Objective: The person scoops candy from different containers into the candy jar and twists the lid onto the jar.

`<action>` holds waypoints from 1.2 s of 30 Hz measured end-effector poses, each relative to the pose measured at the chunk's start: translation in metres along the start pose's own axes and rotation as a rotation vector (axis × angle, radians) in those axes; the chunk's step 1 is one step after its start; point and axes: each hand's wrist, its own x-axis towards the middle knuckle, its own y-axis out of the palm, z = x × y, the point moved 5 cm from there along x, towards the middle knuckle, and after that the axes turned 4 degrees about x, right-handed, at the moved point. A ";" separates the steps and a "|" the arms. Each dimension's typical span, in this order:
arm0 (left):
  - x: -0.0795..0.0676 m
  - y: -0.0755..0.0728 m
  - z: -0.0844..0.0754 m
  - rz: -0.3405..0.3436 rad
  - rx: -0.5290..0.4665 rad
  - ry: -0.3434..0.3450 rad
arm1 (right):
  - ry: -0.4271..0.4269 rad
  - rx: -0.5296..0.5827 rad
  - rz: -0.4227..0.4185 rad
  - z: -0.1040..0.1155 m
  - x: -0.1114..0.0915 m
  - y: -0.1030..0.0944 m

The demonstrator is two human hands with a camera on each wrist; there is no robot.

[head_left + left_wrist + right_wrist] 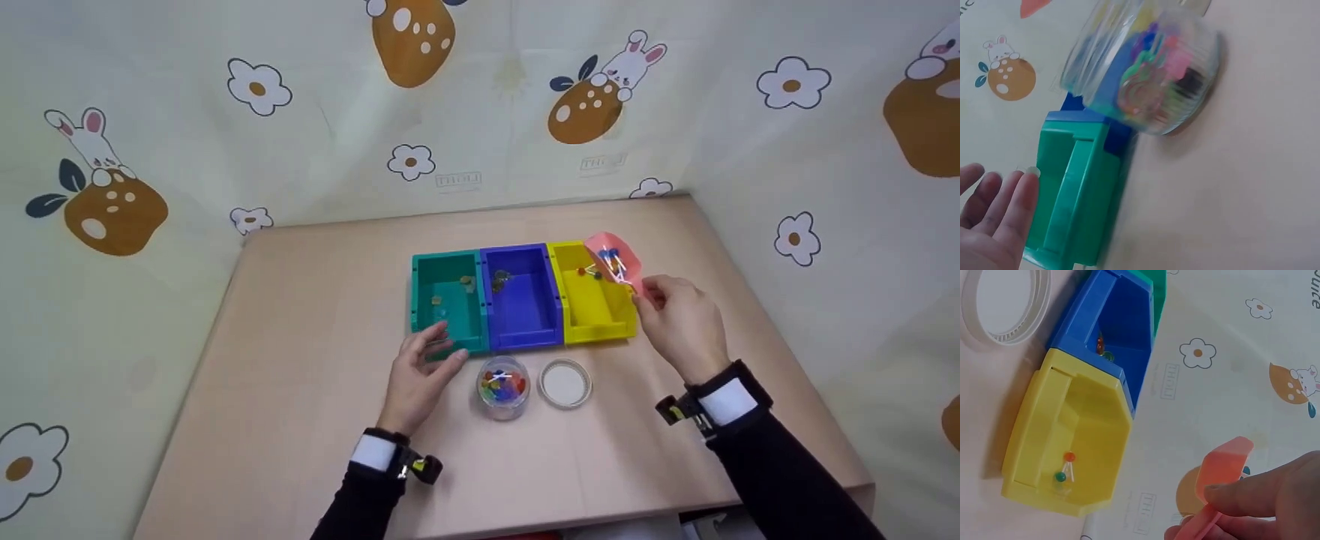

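Note:
My right hand grips the handle of a pink scoop, held up over the back right corner of the yellow bin. Several tiny lollipop-shaped pieces with white sticks lie in the scoop. Inside the yellow bin are a red and a green one. My left hand holds nothing; its fingers reach over the front edge of the green bin, thumb spread apart. To the right of that hand stands a clear jar of colourful small pieces, without its lid.
A white round lid lies right of the jar. Between the green and yellow bins sits a blue-purple bin with a few small pieces. Small pieces also lie in the green bin. A patterned wall covering rises behind the table.

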 end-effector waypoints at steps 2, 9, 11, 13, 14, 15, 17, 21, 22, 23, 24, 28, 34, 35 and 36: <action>-0.004 0.007 0.002 0.052 -0.003 0.001 | -0.023 -0.002 -0.013 0.004 -0.003 -0.005; -0.019 0.030 0.011 0.221 0.068 -0.012 | -0.053 -0.007 -0.030 0.016 -0.015 -0.020; -0.022 0.036 0.014 0.251 0.080 -0.015 | -0.054 -0.002 -0.029 0.020 -0.018 -0.023; -0.023 0.041 0.015 0.274 0.085 -0.008 | -0.061 0.002 -0.045 0.023 -0.021 -0.026; -0.024 0.044 0.016 0.281 0.084 -0.008 | -0.065 0.002 -0.052 0.025 -0.022 -0.028; -0.025 0.046 0.016 0.287 0.082 -0.009 | -0.071 0.004 -0.059 0.027 -0.024 -0.029; -0.025 0.049 0.016 0.293 0.080 -0.003 | -0.083 0.004 -0.072 0.031 -0.027 -0.031; -0.024 0.053 0.017 0.300 0.098 0.007 | -0.100 0.006 -0.072 0.038 -0.032 -0.034; -0.024 0.054 0.018 0.300 0.107 0.010 | -0.103 0.005 -0.069 0.039 -0.033 -0.034; -0.024 0.054 0.018 0.299 0.113 0.010 | -0.107 0.006 -0.067 0.041 -0.034 -0.034; -0.024 0.055 0.019 0.297 0.118 0.012 | -0.113 0.006 -0.065 0.043 -0.035 -0.034; -0.023 0.056 0.021 0.280 0.130 0.018 | -0.138 0.012 -0.045 0.050 -0.039 -0.032; -0.023 0.058 0.025 0.265 0.152 0.025 | -0.174 0.030 -0.008 0.060 -0.045 -0.031; -0.023 0.058 0.025 0.263 0.153 0.022 | -0.181 0.032 -0.002 0.062 -0.046 -0.031; -0.023 0.058 0.026 0.261 0.152 0.022 | -0.189 0.033 0.005 0.064 -0.047 -0.030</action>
